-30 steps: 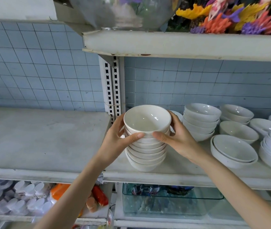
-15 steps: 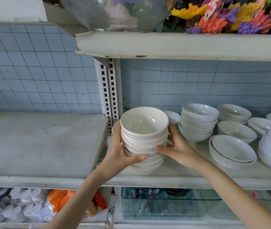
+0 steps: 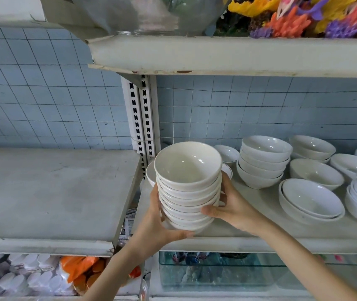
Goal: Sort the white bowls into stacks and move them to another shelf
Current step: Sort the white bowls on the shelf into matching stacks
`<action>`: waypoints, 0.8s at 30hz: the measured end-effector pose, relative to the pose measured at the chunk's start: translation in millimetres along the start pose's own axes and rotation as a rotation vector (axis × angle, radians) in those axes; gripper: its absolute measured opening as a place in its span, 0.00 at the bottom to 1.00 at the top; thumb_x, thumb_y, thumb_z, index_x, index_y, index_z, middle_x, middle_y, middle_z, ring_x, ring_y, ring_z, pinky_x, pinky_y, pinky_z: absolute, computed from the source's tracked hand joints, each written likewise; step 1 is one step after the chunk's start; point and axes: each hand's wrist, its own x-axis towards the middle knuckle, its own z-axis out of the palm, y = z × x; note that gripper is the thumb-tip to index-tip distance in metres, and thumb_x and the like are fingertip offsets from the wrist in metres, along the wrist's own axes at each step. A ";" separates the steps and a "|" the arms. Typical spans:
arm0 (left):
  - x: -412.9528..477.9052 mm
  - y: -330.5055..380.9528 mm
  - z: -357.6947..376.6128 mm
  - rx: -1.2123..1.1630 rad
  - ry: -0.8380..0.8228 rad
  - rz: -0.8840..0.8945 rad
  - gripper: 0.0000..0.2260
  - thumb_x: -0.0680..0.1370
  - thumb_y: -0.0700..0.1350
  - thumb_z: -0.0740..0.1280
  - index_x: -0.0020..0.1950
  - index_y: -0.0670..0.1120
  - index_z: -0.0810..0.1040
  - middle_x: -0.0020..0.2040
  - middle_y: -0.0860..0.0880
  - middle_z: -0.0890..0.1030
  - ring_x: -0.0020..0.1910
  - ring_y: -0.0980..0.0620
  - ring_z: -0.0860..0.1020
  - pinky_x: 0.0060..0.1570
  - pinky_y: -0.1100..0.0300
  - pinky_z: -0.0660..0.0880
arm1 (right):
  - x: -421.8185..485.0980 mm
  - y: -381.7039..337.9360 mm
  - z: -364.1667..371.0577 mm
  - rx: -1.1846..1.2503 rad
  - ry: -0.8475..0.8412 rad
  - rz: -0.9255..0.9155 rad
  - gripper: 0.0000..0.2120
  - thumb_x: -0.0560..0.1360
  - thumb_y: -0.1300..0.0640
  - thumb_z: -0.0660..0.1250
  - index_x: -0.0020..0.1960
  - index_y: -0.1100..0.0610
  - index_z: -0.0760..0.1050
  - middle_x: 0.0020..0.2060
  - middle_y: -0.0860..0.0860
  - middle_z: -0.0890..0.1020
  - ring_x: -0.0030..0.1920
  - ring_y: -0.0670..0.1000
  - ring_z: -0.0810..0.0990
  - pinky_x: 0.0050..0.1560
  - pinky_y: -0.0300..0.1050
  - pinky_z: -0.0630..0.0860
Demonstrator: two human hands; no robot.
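One stack [image 3: 187, 185] of about eight smooth, glazed, round white bowls is built and sits between both hands over the near left corner of the right shelf [image 3: 260, 216]. The left hand [image 3: 158, 227] curls its fingers under the base; the right hand [image 3: 231, 205] clamps the side. The matt, scuffed left shelf [image 3: 53, 192] looks the likely target, so the move seems barely begun. Further right, loose bowls [image 3: 316, 173] and a short stack [image 3: 264, 164] await sorting.
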 end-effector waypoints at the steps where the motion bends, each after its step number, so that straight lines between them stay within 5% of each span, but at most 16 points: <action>1: -0.2 -0.7 -0.1 -0.007 0.012 -0.008 0.55 0.61 0.44 0.82 0.74 0.59 0.46 0.67 0.70 0.65 0.69 0.64 0.65 0.63 0.68 0.69 | -0.1 0.2 0.4 0.001 0.012 -0.002 0.49 0.58 0.37 0.76 0.71 0.43 0.54 0.63 0.35 0.72 0.65 0.39 0.70 0.61 0.35 0.70; 9: 0.0 -4.2 -8.2 -0.006 0.047 -0.051 0.53 0.57 0.50 0.83 0.73 0.61 0.52 0.65 0.63 0.71 0.65 0.64 0.70 0.55 0.75 0.70 | -1.2 -2.7 9.2 0.010 0.050 -0.026 0.46 0.59 0.38 0.76 0.69 0.39 0.55 0.61 0.32 0.73 0.64 0.39 0.72 0.59 0.34 0.71; 20: -10.6 -17.6 -47.1 0.011 0.070 -0.106 0.53 0.51 0.54 0.84 0.71 0.54 0.61 0.62 0.57 0.77 0.63 0.53 0.75 0.62 0.53 0.74 | 13.7 -5.7 45.7 0.032 0.066 -0.082 0.46 0.61 0.45 0.76 0.72 0.45 0.54 0.63 0.36 0.73 0.65 0.40 0.71 0.63 0.36 0.69; 24: -10.0 -17.0 -51.0 0.003 0.048 -0.107 0.52 0.53 0.52 0.84 0.71 0.58 0.59 0.64 0.57 0.75 0.64 0.54 0.74 0.60 0.63 0.74 | 16.8 -6.9 50.0 0.032 0.053 -0.108 0.46 0.63 0.46 0.75 0.73 0.47 0.53 0.65 0.39 0.71 0.66 0.41 0.69 0.65 0.39 0.68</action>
